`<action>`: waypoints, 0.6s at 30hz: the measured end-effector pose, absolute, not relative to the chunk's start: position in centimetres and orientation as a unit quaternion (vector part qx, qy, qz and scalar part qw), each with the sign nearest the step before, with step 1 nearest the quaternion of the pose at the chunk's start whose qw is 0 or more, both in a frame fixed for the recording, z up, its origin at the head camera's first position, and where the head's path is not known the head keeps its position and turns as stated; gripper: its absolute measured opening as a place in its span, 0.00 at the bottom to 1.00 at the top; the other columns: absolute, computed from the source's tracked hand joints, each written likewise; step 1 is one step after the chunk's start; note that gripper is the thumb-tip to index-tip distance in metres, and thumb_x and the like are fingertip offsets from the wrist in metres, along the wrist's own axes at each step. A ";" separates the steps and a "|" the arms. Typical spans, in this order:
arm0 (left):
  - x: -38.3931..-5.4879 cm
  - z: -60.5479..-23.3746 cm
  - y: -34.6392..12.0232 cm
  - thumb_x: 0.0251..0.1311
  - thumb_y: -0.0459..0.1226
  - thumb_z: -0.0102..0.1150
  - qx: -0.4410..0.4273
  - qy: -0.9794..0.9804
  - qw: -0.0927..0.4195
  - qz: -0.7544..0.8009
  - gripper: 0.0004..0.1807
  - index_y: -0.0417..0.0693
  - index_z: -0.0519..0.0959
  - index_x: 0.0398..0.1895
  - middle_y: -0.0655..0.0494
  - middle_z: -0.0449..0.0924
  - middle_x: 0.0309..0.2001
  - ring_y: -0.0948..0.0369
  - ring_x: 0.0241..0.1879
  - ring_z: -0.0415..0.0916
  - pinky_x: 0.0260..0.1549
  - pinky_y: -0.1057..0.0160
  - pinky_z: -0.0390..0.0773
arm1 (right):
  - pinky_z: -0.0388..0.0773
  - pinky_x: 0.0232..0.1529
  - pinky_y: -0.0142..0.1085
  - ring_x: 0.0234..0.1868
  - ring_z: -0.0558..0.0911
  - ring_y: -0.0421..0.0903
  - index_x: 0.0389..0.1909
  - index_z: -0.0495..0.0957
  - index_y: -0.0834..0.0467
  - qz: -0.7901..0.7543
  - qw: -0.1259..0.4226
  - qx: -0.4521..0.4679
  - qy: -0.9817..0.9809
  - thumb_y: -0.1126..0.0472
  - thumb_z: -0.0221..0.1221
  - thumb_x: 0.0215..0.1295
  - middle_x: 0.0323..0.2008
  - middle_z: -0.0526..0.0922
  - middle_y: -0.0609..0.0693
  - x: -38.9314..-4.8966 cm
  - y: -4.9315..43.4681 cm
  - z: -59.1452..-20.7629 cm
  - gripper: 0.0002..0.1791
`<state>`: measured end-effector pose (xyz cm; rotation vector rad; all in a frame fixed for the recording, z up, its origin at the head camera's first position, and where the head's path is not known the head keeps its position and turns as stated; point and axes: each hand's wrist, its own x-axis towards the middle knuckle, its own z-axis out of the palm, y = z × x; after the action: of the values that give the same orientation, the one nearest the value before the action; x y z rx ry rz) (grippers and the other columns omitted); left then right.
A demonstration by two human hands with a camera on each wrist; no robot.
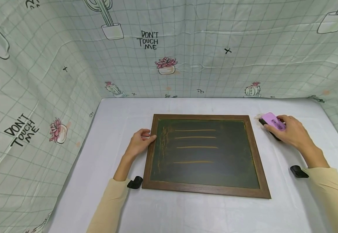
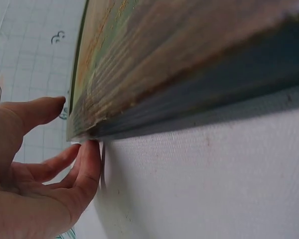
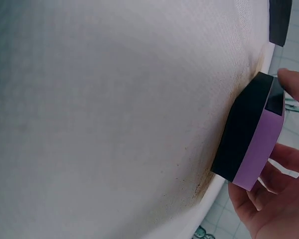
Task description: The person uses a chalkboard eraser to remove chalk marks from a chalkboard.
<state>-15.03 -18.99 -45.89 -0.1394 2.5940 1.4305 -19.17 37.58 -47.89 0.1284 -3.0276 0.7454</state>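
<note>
A framed chalkboard (image 1: 233,155) lies on the white-covered table, with several yellow-orange chalk lines across its middle and faint smudges at its left. My left hand (image 1: 139,142) holds the brown wooden frame (image 1: 149,161) by its left side. Close up in the left wrist view, the fingertips (image 2: 92,149) meet the frame's lower edge while the thumb is above. To the right of the board, my right hand (image 1: 295,132) grips a purple chalkboard eraser (image 1: 272,121) between thumb and fingers. Its black underside (image 3: 241,127) faces the cloth; whether they touch I cannot tell.
Brownish dust (image 3: 204,185) marks the white tablecloth (image 1: 206,210) beside the eraser. A grid-patterned curtain (image 1: 198,42) with plant drawings hangs behind and along the sides of the table. A black device (image 1: 299,171) sits at my right wrist, another (image 1: 135,183) at my left.
</note>
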 end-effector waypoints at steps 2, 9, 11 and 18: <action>-15.0 -45.8 -18.9 0.70 0.39 0.64 -0.043 0.872 0.091 0.479 0.29 0.30 0.71 0.67 0.33 0.76 0.56 0.42 0.55 0.75 0.54 0.45 0.75 | 0.66 0.45 0.63 0.49 0.72 0.70 0.63 0.66 0.77 0.237 0.010 0.043 -0.970 0.42 0.64 0.68 0.54 0.72 0.78 -19.2 37.6 -47.9 0.43; -15.2 -46.1 -18.7 0.67 0.36 0.67 -0.038 0.874 0.093 0.476 0.30 0.29 0.71 0.67 0.32 0.75 0.58 0.42 0.54 0.75 0.54 0.45 0.75 | 0.66 0.42 0.60 0.46 0.73 0.69 0.60 0.67 0.79 0.227 0.019 0.058 -0.972 0.47 0.66 0.68 0.52 0.72 0.79 -19.2 37.9 -47.9 0.40; -15.3 -46.2 -18.7 0.66 0.35 0.67 -0.036 0.875 0.092 0.473 0.30 0.30 0.71 0.67 0.33 0.75 0.58 0.42 0.54 0.75 0.55 0.46 0.74 | 0.66 0.40 0.58 0.44 0.74 0.69 0.59 0.68 0.79 0.224 0.025 0.059 -0.973 0.47 0.67 0.67 0.51 0.73 0.79 -19.2 37.9 -47.8 0.39; -15.3 -46.3 -18.8 0.66 0.35 0.68 -0.039 0.877 0.093 0.470 0.31 0.30 0.70 0.68 0.34 0.75 0.58 0.43 0.54 0.74 0.54 0.47 0.74 | 0.67 0.39 0.55 0.42 0.75 0.66 0.58 0.72 0.78 0.221 0.048 0.079 -0.971 0.50 0.70 0.64 0.50 0.76 0.78 -19.3 37.7 -47.7 0.37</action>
<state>-15.29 -18.76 -46.31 -0.1157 2.6028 1.3934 -19.31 37.75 -47.66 0.2398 -2.9601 0.6729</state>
